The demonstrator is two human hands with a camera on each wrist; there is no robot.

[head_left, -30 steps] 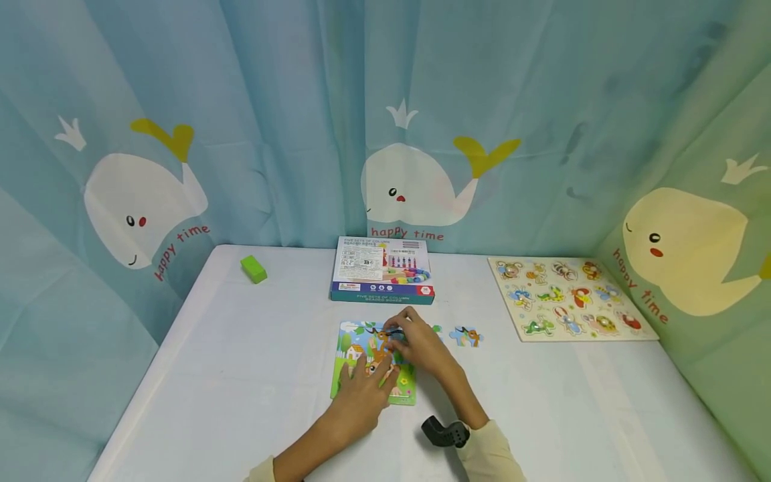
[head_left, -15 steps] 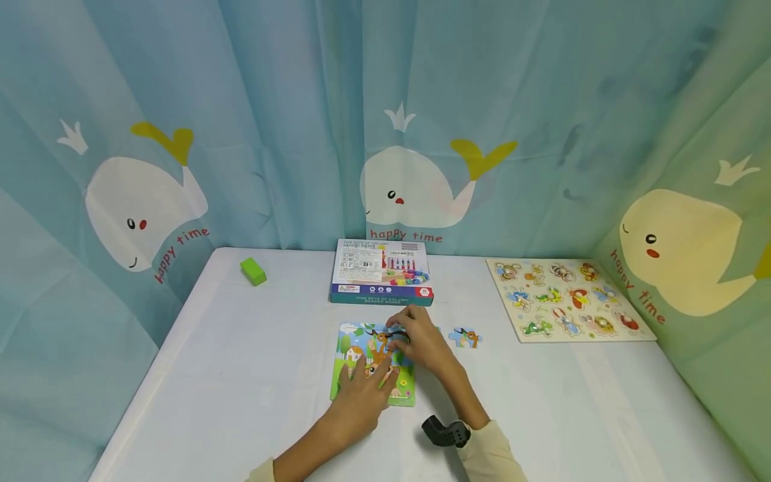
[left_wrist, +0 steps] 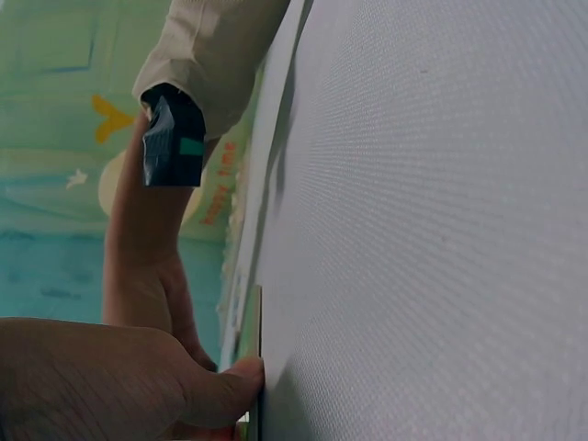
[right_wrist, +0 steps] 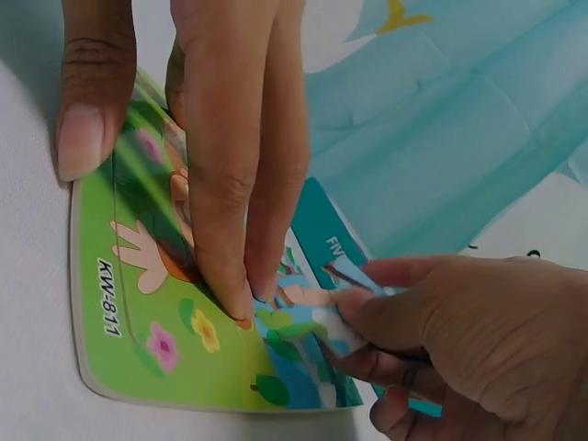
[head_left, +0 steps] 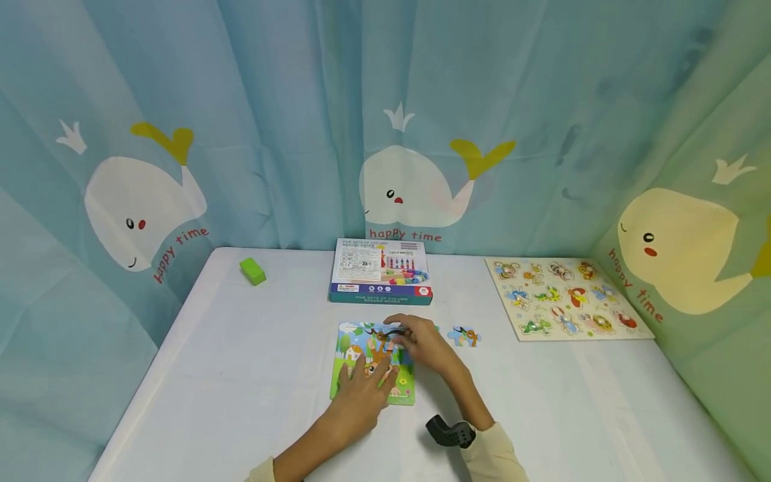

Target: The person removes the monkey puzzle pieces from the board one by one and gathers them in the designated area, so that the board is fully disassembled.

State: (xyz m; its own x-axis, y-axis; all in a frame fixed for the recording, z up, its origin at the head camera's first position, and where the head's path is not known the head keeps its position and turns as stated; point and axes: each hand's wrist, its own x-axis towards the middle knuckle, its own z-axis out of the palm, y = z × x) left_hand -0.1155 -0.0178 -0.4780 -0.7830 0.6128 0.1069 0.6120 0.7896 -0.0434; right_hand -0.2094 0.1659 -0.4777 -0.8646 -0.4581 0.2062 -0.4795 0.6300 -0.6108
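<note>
A jigsaw puzzle board (head_left: 406, 389) with a cartoon deer scene lies flat on the table. My left hand (head_left: 361, 398) rests on its lower middle with fingers spread. In the left wrist view, the left thumb (left_wrist: 241, 381) touches the board's edge. At the board's upper right, my right hand (head_left: 424, 345) pinches a puzzle piece (right_wrist: 344, 333) between thumb and fingers. That piece looks tilted against the board, and the fingers hide much of it. Right of this hand lies a loose puzzle piece (head_left: 464, 336) with a deer's head on it.
Behind the board sits a flat boxed bead set (head_left: 381, 271). A wooden insect peg puzzle (head_left: 566, 298) lies at the right rear, and a green block (head_left: 253, 270) at the left rear. Curtains (head_left: 289, 134) with whale prints surround the table (head_left: 241, 361).
My right hand has lowered slightly at the board's upper right, its index finger lying flatter, and its wrist has shifted a little right. The left hand stays in place.
</note>
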